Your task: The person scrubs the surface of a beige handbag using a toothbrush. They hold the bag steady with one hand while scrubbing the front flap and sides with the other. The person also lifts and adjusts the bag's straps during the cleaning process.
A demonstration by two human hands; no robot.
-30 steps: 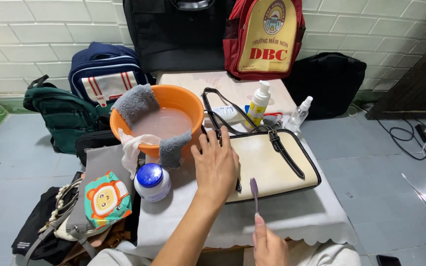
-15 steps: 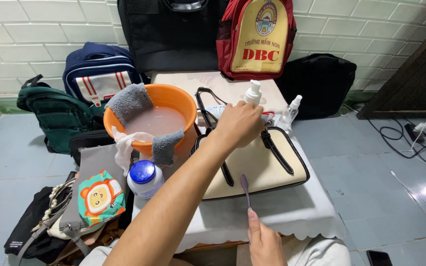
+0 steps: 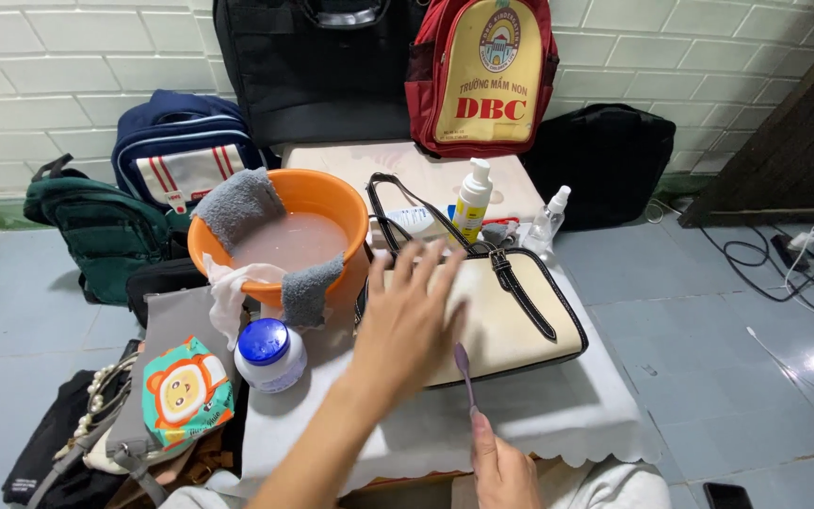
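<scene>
A cream handbag (image 3: 511, 316) with black trim and straps lies flat on a small white-covered table (image 3: 558, 415). My left hand (image 3: 407, 316), fingers spread and holding nothing, hovers over the bag's left part; it is blurred. At the bottom, my right hand (image 3: 501, 467) grips a purple toothbrush (image 3: 464, 375) whose head points up over the bag's front edge. An orange basin (image 3: 332, 203) of cloudy water stands left of the bag with grey cloths (image 3: 237, 203) draped on its rim.
A white jar with a blue lid (image 3: 268, 353) sits in front of the basin. A pump bottle (image 3: 471, 200) and a small spray bottle (image 3: 546, 221) stand behind the bag. Backpacks (image 3: 478, 71) line the tiled wall. Bags and a wipes packet (image 3: 184, 388) lie at left. Cables (image 3: 784, 259) trail at right.
My left hand reached out to the pump bottle, then drew back over the bag. The right hand keeps the toothbrush in about the same place.
</scene>
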